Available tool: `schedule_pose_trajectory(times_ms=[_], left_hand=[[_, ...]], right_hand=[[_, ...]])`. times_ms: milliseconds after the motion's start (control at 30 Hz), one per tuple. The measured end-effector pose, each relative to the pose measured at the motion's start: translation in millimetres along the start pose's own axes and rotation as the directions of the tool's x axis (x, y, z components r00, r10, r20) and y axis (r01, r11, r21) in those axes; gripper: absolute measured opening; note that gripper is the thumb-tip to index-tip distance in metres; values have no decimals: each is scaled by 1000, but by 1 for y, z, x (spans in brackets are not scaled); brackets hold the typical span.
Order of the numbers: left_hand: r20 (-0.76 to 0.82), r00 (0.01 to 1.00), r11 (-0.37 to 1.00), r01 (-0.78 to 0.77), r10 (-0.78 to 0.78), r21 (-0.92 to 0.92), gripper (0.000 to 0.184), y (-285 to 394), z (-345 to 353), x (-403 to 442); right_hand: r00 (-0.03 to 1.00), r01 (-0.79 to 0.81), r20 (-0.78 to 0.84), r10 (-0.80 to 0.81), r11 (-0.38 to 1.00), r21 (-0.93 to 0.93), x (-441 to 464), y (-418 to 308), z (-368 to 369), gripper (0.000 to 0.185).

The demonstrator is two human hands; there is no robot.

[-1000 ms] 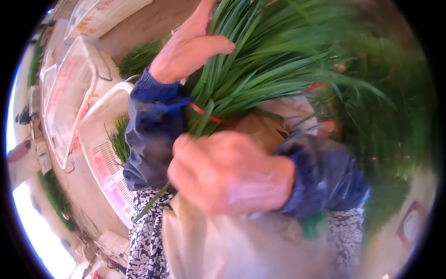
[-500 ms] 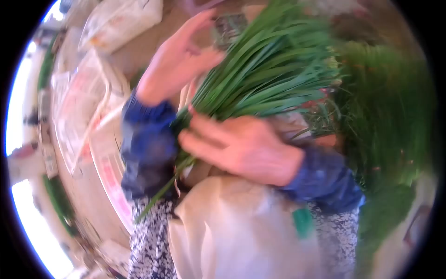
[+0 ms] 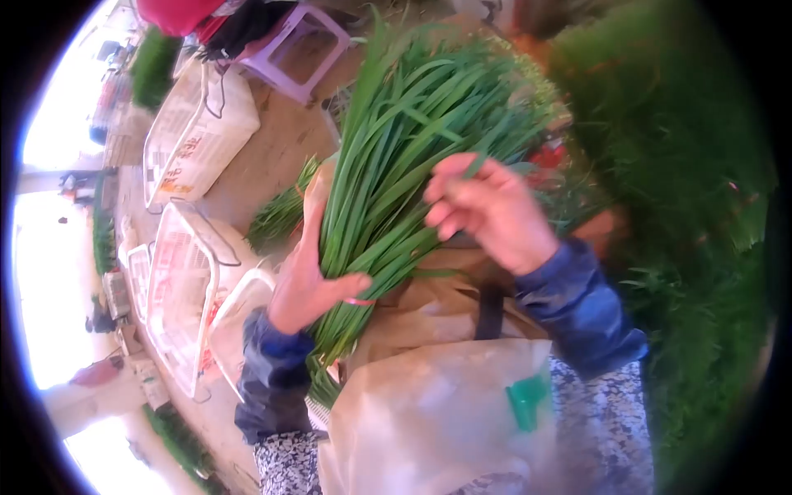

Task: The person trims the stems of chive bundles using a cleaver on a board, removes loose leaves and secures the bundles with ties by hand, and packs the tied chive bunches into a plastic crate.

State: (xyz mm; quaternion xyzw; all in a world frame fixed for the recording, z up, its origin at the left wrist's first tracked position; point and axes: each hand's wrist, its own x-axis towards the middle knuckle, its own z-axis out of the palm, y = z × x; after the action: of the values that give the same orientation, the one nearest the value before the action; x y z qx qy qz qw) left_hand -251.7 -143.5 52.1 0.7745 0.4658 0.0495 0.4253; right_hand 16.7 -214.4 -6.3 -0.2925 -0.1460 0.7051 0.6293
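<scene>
A thick bunch of green chives point(image 3: 396, 173) leans across my lap, its leaf tips pointing up and away. My left hand point(image 3: 305, 285) wraps its near left side, thumb across the front, with a thin reddish band at the thumb tip. On the right of the bunch, my right hand point(image 3: 495, 210) has its fingers curled together around a chive leaf point(image 3: 474, 165); part of that grip is hidden. Below both hands, a pale apron point(image 3: 437, 404) with a green patch point(image 3: 528, 402) covers my lap.
White plastic baskets point(image 3: 202, 136) with wire handles stand on the floor at the left. A lilac stool point(image 3: 301, 54) is beyond, beside a person in red and dark clothing point(image 3: 186, 16). Another chive bunch point(image 3: 285, 206) lies left of mine. A large mass of greens point(image 3: 685, 206) fills the right.
My left hand has come down from above the bunch and now grips its left side. My right hand has moved up and right, off the bunch's lower part. The view has shifted.
</scene>
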Motion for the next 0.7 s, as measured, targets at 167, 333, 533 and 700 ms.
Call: schedule_pose_trajectory(times_ms=[167,333,533,700], left_hand=[[-41,985,979,-159,165,127,103,23,3,41],[-58,985,977,-150,160,151,97,42,7,74],[-65,983,968,-180,171,-177,83,30,0,88],[-94,982,935,-184,163,-303,78,54,-12,70]], right_hand=[[999,18,-41,-14,996,86,-3,-7,-60,23],[861,243,-362,-358,914,-326,-25,-16,-61,48],[376,619,433,-819,-126,-775,-34,-30,-39,21],[588,775,691,-419,50,-629,-43,-11,28,22]])
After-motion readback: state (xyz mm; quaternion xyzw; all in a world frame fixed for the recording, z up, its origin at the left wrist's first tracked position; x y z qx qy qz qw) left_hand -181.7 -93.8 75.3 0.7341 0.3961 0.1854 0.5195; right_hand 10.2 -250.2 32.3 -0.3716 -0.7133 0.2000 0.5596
